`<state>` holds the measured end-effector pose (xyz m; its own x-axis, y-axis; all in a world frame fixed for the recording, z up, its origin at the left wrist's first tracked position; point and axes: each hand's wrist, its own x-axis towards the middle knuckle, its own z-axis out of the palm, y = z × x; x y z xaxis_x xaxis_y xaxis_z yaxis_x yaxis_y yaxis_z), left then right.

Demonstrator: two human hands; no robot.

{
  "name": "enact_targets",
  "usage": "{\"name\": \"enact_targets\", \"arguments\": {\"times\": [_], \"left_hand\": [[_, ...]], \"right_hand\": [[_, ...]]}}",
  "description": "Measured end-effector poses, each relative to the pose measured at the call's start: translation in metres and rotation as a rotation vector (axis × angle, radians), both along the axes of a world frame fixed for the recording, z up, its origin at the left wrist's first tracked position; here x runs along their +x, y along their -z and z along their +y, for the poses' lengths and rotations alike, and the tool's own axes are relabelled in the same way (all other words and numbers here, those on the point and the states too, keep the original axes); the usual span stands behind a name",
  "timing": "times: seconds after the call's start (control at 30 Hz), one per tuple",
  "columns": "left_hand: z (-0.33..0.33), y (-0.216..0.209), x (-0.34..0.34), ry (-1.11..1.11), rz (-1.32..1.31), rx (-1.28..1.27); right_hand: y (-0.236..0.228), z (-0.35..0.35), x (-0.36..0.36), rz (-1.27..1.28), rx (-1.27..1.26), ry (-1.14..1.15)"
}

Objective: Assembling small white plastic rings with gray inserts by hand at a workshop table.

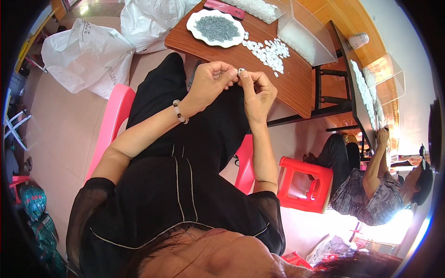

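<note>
Over the lap, left hand (209,79) and right hand (256,89) pinch one small white piece (241,71) together, fingertips closed tight on it (assembly step, seemingly); next needs steady alignment.

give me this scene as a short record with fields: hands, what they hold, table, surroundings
left hand: left hand raised over the lap, fingers pinched at a small white part
right hand: right hand meets it, pinching the same part
wrist: bead bracelet on the left wrist
table: wooden table with a white plate of small grey pieces and a loose pile of white parts
seat: pink chair
surroundings: white sacks on the floor, red stool, another person at a second table
</note>
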<state>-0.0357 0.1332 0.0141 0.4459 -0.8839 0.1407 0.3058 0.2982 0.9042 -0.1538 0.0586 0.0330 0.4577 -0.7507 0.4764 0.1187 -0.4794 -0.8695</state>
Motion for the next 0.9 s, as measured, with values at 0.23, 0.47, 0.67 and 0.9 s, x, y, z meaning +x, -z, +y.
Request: {"name": "enact_targets", "arguments": {"times": [0.23, 0.47, 0.67, 0.9], "left_hand": [[-0.002, 0.0, 0.003, -0.028, -0.056, -0.013], [-0.002, 0.002, 0.003, -0.022, -0.065, -0.011], [-0.002, 0.002, 0.003, -0.026, -0.039, -0.032], [-0.002, 0.003, 0.005, -0.023, -0.06, -0.019]], "right_hand": [[0.0, -0.001, -0.001, 0.027, 0.035, -0.026], [0.006, -0.003, -0.001, 0.092, -0.169, 0.078], [-0.004, 0.001, 0.0, 0.015, 0.001, 0.009], [-0.006, 0.001, -0.003, 0.0, 0.023, 0.041]]}}
